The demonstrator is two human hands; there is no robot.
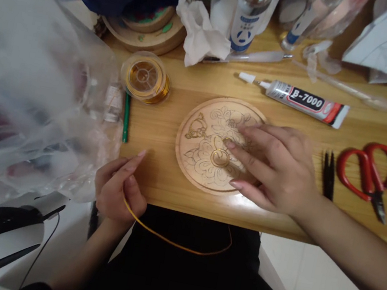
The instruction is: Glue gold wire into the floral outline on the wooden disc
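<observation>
A round wooden plaque (193, 167) with a drawn flower pattern lies near the table's front edge. Gold wire outlines (196, 129) follow part of the drawing at its left, and a gold wire ring (220, 158) sits near its middle. My right hand (276, 164) rests over the plaque's right side, fingers spread, with fingertips on or just above the surface. My left hand (120, 187) is closed by the front edge, pinching a length of gold wire (169, 242) that curves out over my lap.
A wire spool (147, 79) and green stick (126, 118) stand at left, beside plastic sheeting (39, 87). Behind the plaque lie a glue tube (305, 103), a crumpled tissue (201, 36) and bottles (251, 15). Black tweezers (328, 175) and red-handled cutters (368, 171) are at right.
</observation>
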